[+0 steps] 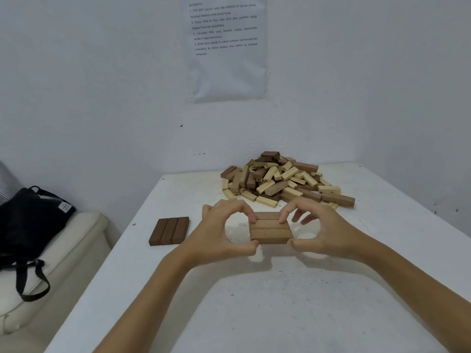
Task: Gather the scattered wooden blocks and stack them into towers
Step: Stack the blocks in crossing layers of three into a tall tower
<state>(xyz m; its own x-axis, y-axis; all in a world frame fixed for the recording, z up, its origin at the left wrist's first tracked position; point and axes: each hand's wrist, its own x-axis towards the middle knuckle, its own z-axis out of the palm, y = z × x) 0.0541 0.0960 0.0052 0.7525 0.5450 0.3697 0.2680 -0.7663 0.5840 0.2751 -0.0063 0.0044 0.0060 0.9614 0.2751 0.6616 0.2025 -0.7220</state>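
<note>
A white, lightly speckled desk [293,301] stands in a corner of white walls [102,85]. A printed paper sheet in a clear plastic sleeve [226,47] hangs on the rear wall. Left of the desk, a black fabric bag with straps [28,225] rests on a cream cushioned seat [63,250].

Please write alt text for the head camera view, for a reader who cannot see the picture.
Two bare hands, left hand and right hand, press together a row of three mid-brown blocks on a white table. A row of three dark blocks lies to the left, and a loose pile of blocks sits behind by the wall.
</note>
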